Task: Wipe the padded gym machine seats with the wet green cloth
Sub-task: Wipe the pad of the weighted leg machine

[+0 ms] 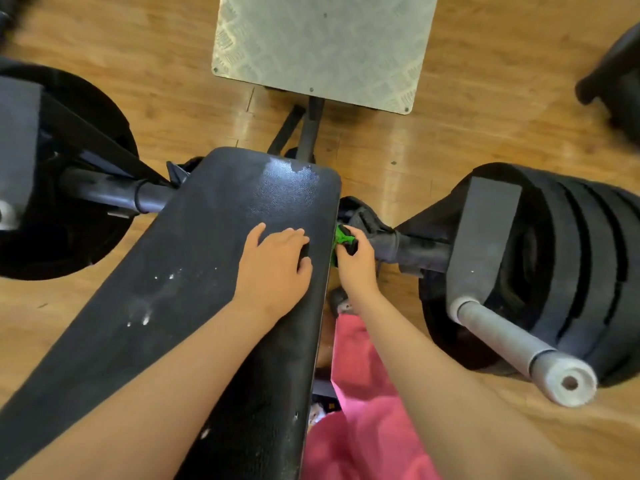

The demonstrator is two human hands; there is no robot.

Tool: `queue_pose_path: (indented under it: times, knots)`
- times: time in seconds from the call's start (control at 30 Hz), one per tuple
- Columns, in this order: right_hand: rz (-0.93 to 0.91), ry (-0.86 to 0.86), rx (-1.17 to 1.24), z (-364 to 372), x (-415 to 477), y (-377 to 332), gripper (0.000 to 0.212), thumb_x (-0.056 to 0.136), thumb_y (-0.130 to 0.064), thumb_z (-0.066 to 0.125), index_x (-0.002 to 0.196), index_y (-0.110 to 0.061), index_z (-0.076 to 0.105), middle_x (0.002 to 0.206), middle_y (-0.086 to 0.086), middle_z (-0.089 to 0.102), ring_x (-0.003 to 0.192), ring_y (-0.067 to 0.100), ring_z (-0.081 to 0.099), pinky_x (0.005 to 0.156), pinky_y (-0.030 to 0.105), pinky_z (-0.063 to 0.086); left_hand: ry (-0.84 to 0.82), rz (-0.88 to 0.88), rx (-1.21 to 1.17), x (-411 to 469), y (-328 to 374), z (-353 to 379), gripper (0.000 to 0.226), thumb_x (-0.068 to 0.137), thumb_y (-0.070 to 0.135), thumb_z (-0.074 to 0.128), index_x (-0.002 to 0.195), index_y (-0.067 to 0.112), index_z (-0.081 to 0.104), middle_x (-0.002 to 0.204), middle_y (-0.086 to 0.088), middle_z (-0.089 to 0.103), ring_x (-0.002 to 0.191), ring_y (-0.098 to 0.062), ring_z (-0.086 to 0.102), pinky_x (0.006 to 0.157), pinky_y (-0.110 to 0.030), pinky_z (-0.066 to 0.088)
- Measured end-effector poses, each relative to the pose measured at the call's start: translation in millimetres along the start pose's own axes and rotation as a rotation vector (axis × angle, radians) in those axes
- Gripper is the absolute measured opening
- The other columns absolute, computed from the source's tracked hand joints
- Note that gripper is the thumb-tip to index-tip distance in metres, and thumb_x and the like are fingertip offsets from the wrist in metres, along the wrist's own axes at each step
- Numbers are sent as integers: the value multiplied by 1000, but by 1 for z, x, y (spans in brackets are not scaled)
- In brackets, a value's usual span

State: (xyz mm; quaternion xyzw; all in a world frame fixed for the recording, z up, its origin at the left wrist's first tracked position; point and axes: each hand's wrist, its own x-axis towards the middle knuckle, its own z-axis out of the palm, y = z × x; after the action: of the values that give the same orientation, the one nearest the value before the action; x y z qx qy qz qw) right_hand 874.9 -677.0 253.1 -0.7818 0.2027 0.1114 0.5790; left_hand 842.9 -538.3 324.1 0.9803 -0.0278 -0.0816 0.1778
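Observation:
A long black padded bench seat [194, 271] runs from the bottom left up to the middle of the view, with a shiny wet patch near its far end and pale specks along its middle. My left hand [275, 266] rests on the seat near its right edge, fingers curled at the tips. My right hand [356, 261] grips the green cloth [343, 235] just off the seat's right edge, beside the machine's dark bar. Most of the cloth is hidden in my fist.
Stacked black weight plates [568, 271] on a grey bar [519, 344] stand to the right. Another black plate [62, 174] sits left. A metal tread footplate [322, 46] lies beyond the seat. Pink clothing [363, 410] shows below my right arm, over a wooden floor [485, 126].

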Motion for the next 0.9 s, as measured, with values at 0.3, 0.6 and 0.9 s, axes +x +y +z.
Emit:
queue_pose_path:
  times: [0.3, 0.6, 0.9]
  knots:
    - [186, 22, 47, 5, 59, 4, 27, 88, -7, 63, 105, -21, 48, 99, -6, 55, 103, 26, 60, 87, 51, 53, -19, -10, -78, 55, -7, -3, 17, 90, 15, 57, 104, 14, 66, 99, -2, 65, 94, -24, 58, 92, -38, 41]
    - [207, 152, 34, 11, 80, -11, 22, 86, 2, 63, 104, -10, 61, 100, 1, 63, 97, 15, 57, 78, 21, 40, -40, -72, 0, 94, -24, 6, 21, 92, 16, 55, 112, 13, 61, 114, -2, 59, 109, -23, 51, 97, -35, 33]
    - [302, 159, 37, 3, 77, -13, 29, 84, -5, 70, 112, -12, 69, 106, 6, 71, 103, 20, 64, 93, 40, 52, 13, -91, 2, 93, -25, 14, 13, 85, 13, 58, 98, 13, 59, 100, -1, 57, 97, -22, 52, 89, -36, 37]
